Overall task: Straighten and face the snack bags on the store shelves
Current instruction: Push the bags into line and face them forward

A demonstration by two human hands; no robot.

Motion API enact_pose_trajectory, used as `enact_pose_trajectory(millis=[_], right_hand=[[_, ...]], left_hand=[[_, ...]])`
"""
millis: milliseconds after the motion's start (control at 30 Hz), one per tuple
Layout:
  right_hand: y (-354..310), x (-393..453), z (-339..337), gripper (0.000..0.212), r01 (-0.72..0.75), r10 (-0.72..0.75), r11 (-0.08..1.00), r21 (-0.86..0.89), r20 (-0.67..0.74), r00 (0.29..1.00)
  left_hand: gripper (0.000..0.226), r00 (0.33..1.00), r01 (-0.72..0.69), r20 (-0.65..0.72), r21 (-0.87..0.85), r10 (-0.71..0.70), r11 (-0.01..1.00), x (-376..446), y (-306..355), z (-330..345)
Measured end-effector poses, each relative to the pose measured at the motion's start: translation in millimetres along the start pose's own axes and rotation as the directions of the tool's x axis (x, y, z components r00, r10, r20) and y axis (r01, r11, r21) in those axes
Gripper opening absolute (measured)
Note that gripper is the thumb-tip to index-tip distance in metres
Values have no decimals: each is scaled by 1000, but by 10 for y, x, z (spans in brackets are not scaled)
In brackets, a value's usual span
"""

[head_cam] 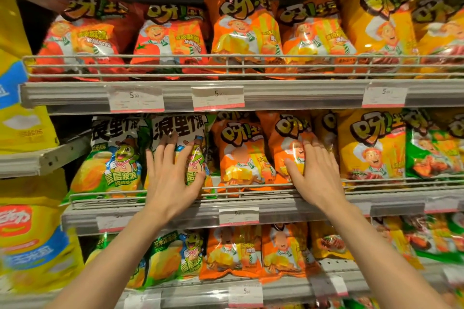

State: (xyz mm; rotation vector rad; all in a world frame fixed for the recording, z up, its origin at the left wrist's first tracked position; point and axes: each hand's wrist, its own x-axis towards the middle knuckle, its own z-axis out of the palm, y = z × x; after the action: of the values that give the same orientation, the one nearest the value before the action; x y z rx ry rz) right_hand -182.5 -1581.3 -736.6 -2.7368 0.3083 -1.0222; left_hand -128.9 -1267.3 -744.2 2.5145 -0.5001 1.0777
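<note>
On the middle shelf, my left hand (173, 173) lies flat with fingers spread against a green and white snack bag (185, 133) with a cartoon frog. My right hand (311, 170) rests with fingers apart on an orange snack bag (288, 138) with a cartoon chef, which leans to the left. Between the two hands stands another orange bag (238, 155). A second green frog bag (113, 158) stands left of my left hand. Neither hand grips a bag; both press on the fronts.
A wire rail (251, 192) runs along the middle shelf's front. The top shelf (301, 93) holds red, orange and yellow bags behind its own rail. Yellow and green bags (371, 148) stand to the right. The bottom shelf carries more bags. Large yellow bags (22, 233) hang at left.
</note>
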Motion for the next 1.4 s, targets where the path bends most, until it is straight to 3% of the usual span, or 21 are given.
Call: enact_pose_trajectory(millis=[167, 333, 700, 867, 1000, 1067, 1200, 1300, 1400], right_hand=[[-10, -39, 51, 73, 0, 1, 999, -51, 23, 1000], [46, -39, 86, 76, 37, -35, 997, -64, 37, 999], [59, -27, 109, 70, 36, -32, 996, -85, 43, 999], [43, -50, 69, 71, 27, -28, 1000, 9, 34, 999], [26, -92, 1, 67, -52, 57, 961, 272, -11, 998], [9, -139, -45, 59, -87, 106, 898, 430, -20, 994], [-73, -338, -168, 39, -139, 201, 772, 620, -31, 979], [-181, -469, -330, 32, -265, 309, 650, 712, 70, 948], [-245, -505, -522, 21, -394, 389, 525, 754, 198, 899]], left_hand=[[62, 977, -211, 15, -23, 211, 977, 26, 343, 57], [74, 970, -203, 148, 45, 195, 978, 140, 505, 166], [67, 981, -159, 118, 45, 153, 986, 112, 419, 173], [50, 985, -169, -22, -69, 168, 983, 42, 424, 194], [34, 972, -195, -176, -225, 157, 955, -44, 462, 192], [29, 982, -133, -174, -346, 76, 929, -93, 526, 141], [18, 985, 170, 86, -620, -150, 766, -164, 670, 13], [22, 932, 363, 262, -676, -251, 642, -140, 748, -174], [20, 837, 546, 428, -695, -341, 468, -23, 890, -469]])
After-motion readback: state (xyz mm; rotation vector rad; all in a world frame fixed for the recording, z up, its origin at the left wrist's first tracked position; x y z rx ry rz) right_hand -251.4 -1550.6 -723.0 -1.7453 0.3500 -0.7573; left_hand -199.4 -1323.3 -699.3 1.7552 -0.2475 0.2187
